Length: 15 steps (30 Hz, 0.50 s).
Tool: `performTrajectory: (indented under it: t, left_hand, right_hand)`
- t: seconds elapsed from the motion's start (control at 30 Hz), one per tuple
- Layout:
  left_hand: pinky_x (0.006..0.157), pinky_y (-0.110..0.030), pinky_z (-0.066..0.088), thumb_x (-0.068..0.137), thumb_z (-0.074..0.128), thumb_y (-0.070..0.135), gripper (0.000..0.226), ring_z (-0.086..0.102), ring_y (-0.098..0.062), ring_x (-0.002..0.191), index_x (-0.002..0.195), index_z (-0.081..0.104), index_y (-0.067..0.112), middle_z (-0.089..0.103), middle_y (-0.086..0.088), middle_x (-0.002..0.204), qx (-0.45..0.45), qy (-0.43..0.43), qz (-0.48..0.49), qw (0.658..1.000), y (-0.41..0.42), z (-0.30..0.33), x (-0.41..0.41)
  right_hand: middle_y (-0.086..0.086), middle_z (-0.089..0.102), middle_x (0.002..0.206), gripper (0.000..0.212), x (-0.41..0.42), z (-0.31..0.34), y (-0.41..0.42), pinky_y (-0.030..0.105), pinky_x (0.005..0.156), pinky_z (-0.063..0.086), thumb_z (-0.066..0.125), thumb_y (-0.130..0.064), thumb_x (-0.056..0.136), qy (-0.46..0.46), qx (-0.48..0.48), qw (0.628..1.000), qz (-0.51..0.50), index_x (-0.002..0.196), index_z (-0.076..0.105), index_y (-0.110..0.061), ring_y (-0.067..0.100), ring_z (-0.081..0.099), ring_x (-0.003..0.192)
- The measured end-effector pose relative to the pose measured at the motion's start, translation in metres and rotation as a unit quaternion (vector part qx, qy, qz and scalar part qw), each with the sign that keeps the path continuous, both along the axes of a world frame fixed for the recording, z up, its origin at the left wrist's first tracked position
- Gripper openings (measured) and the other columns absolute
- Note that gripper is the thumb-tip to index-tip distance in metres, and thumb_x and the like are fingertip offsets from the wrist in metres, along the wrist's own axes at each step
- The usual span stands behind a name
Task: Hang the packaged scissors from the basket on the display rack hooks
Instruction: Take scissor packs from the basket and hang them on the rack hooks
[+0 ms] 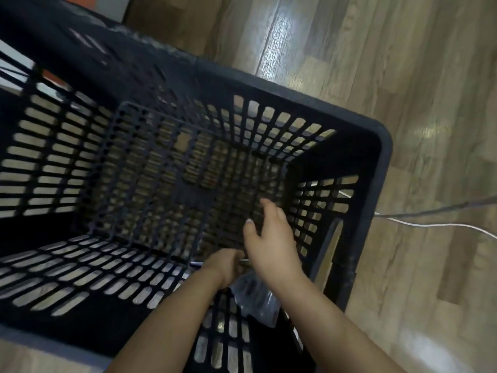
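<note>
1. Apparently the step in hand was picking up a packaged pair of scissors (254,297) from the near corner of the black slatted basket (376,146), which stood on a wood-pattern floor (430,76).
2. The left hand (226,267) reached down with its fingers curled at the top edge of the clear packet; whether that grip was truly clamped on the packet, I could not tell.
3. The right hand (271,238) hovered just above and beyond the left, fingers apart and relaxed, holding nothing.
4. To do it well, I judged the left should pinch the packet's card top firmly, while the right steadied the slippery plastic below.
5. The packet lay beneath both wrists, against the basket's near wall.
6. Beyond the hands, the basket's floor showed only bare lattice; no other packets were visible.
7. A thin white cable (443,226) ran over the floor, right of the basket.
</note>
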<state>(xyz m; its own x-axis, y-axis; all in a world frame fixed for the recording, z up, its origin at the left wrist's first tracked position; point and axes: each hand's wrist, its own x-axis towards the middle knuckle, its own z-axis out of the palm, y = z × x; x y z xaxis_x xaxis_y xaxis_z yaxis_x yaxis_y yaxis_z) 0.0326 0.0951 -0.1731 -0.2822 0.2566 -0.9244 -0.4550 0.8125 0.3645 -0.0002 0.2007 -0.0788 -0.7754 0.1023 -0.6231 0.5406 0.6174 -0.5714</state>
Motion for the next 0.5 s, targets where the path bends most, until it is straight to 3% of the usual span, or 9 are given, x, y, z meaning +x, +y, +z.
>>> performTrajectory:
  t: [0.1, 0.17, 0.23, 0.3, 0.37, 0.5]
  left_hand:
    - [0.064, -0.022, 0.039, 0.092, 0.051, 0.017, 0.017, 0.052, -0.012, 0.072, 0.077, 0.057, 0.013, 0.059, -0.006, 0.081, 0.024, -0.034, 0.079, 0.996, -0.005, -0.009, 0.004]
    - [0.067, -0.026, 0.039, 0.088, 0.057, 0.018, 0.017, 0.051, -0.012, 0.076, 0.073, 0.057, 0.012, 0.059, -0.007, 0.078, 0.05, -0.015, 0.124, 0.991, -0.014, -0.005, 0.001]
    - [0.076, -0.03, 0.045, 0.08, 0.065, 0.025, 0.022, 0.055, -0.015, 0.087, 0.085, 0.065, 0.004, 0.066, -0.015, 0.089, 0.065, 0.026, 0.208, 0.976, -0.024, 0.006, -0.002]
    - [0.075, -0.022, 0.047, 0.087, 0.064, 0.012, 0.027, 0.057, -0.014, 0.092, 0.106, 0.063, -0.006, 0.063, -0.014, 0.102, 0.051, 0.05, 0.339, 0.938, -0.037, 0.02, -0.011]
    - [0.067, -0.018, 0.046, 0.092, 0.057, 0.008, 0.024, 0.059, -0.009, 0.084, 0.112, 0.06, -0.006, 0.062, -0.012, 0.104, 0.018, 0.079, 0.428, 0.9, -0.051, 0.029, -0.023]
    - [0.082, -0.034, 0.046, 0.092, 0.059, 0.02, 0.015, 0.059, -0.022, 0.098, 0.103, 0.063, 0.011, 0.065, -0.013, 0.106, -0.006, 0.082, 0.487, 0.869, -0.083, 0.036, -0.043]
  right_hand:
    - [-0.001, 0.035, 0.145, 0.049, 0.002, 0.002, 0.004, 0.021, 0.1, 0.034, 0.042, -0.025, 0.098, -0.013, -0.008, 1.0, -0.009, 0.145, 0.029, -0.018, 0.012, 0.038, 0.129]
    - [0.0, 0.037, 0.143, 0.047, 0.001, 0.003, 0.007, 0.022, 0.094, 0.036, 0.042, -0.024, 0.098, -0.019, 0.002, 0.999, -0.03, 0.143, 0.032, -0.017, 0.014, 0.043, 0.125]
    - [0.002, 0.041, 0.14, 0.043, 0.001, 0.005, 0.009, 0.025, 0.094, 0.039, 0.043, -0.021, 0.097, -0.01, 0.01, 0.999, -0.05, 0.14, 0.037, -0.015, 0.016, 0.048, 0.12]
    - [0.003, 0.043, 0.136, 0.042, 0.001, 0.01, 0.009, 0.028, 0.095, 0.041, 0.043, -0.019, 0.097, -0.001, 0.023, 0.999, -0.043, 0.138, 0.039, -0.013, 0.017, 0.049, 0.118]
    - [0.004, 0.043, 0.134, 0.04, 0.003, 0.01, 0.009, 0.029, 0.095, 0.042, 0.042, -0.019, 0.098, -0.015, 0.04, 0.999, -0.014, 0.138, 0.039, -0.012, 0.018, 0.049, 0.117]
    - [0.01, 0.049, 0.124, 0.029, 0.006, -0.012, 0.002, 0.034, 0.089, 0.046, 0.042, -0.021, 0.098, -0.145, 0.101, 0.973, 0.151, 0.123, 0.048, -0.01, 0.024, 0.052, 0.11]
